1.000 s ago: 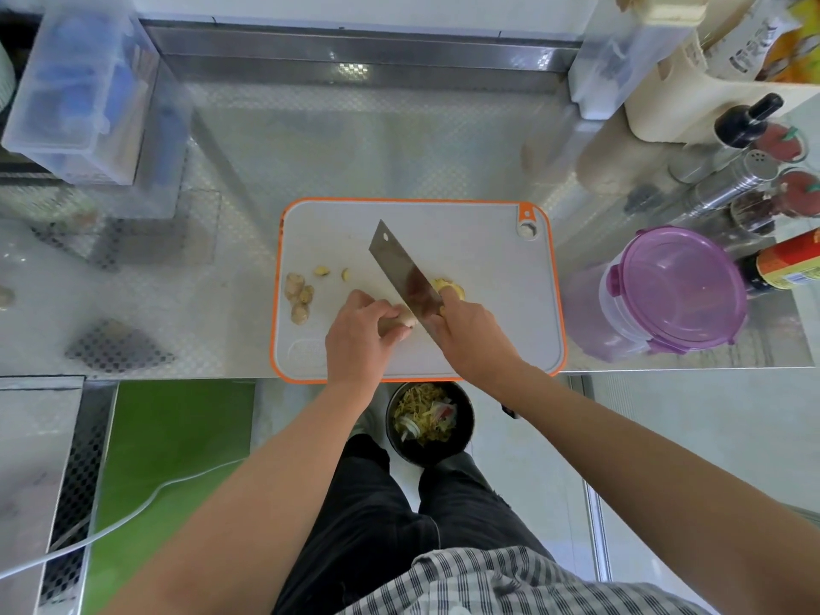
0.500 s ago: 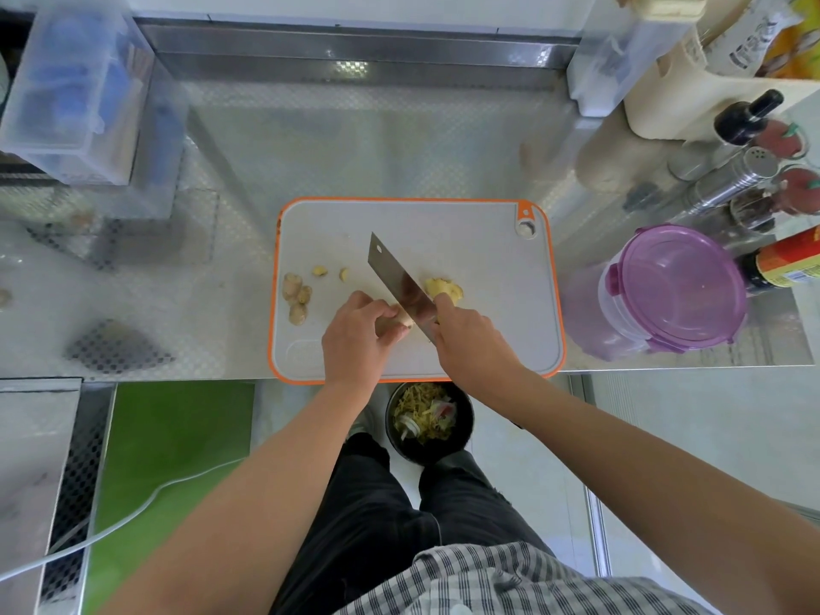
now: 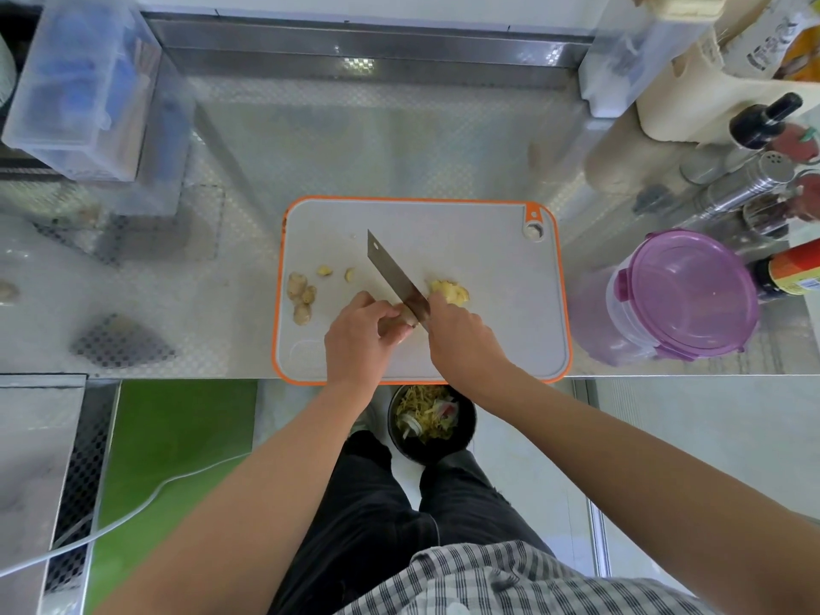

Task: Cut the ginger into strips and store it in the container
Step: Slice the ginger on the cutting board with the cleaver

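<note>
A white cutting board (image 3: 488,259) with an orange edge lay on the shiny metal counter (image 3: 355,139). The left hand (image 3: 361,344) was over the near part of the board. Its fingers were curled round a piece of ginger (image 3: 403,325) and held it down on the board. The right hand (image 3: 461,344) was just to the right of it. Its fingers were wrapped tight round the knife (image 3: 395,277), and the handle was hidden inside the hand. The wide blade pointed away to the far left. The near part of the blade touched the piece of ginger, between the two hands.

A little heap of cut ginger (image 3: 449,292) lay on the board just right of the blade, beside the right hand. Three brown ginger lumps (image 3: 301,299) sat close together near the left edge of the board. Two small bits (image 3: 325,271) lay a little farther away, between the lumps and the blade.

The container (image 3: 683,295) stood on the counter to the right of the board, with its purple lid on. It was well apart from the ginger. Behind it stood a metal shaker (image 3: 750,182) and some bottles. A clear plastic box (image 3: 75,86) sat at the far left. Down below the near edge of the counter was a dark bin (image 3: 426,452) with scraps in it, just in front of the person's dark trousers.
</note>
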